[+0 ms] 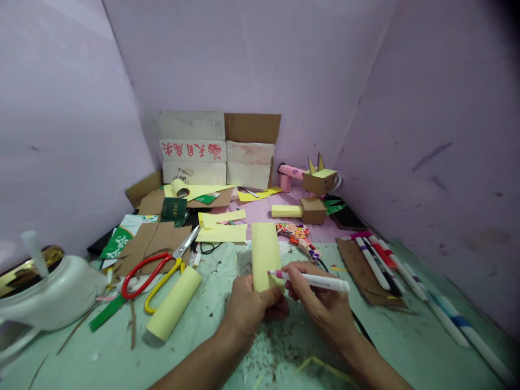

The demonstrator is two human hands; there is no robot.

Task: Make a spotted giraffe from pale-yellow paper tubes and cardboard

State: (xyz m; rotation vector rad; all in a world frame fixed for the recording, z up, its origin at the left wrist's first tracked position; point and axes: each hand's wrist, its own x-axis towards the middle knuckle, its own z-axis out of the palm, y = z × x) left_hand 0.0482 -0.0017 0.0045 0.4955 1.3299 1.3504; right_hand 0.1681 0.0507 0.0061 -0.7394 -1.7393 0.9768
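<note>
My left hand (254, 309) is closed around the lower end of a pale yellow paper tube (265, 246), which points away from me. In my right hand (320, 303) is a white marker (320, 280) with a pink tip, its point at the tube's surface near my left thumb. I cannot make out any mark on the paper. To the left lies a second yellow paper tube (174, 306), beside scissors (162, 269) with red and yellow handles. Flat strips of yellow paper (221, 233) lie just beyond the held tube.
Several markers (374, 262) and a cardboard piece (365, 273) lie at right. A white teapot-like vessel (69, 292) stands at far left. Cardboard scraps (152, 244), a small cardboard box with a yellow tube (312, 210) and a printed carton (195, 149) are farther back, along the walls.
</note>
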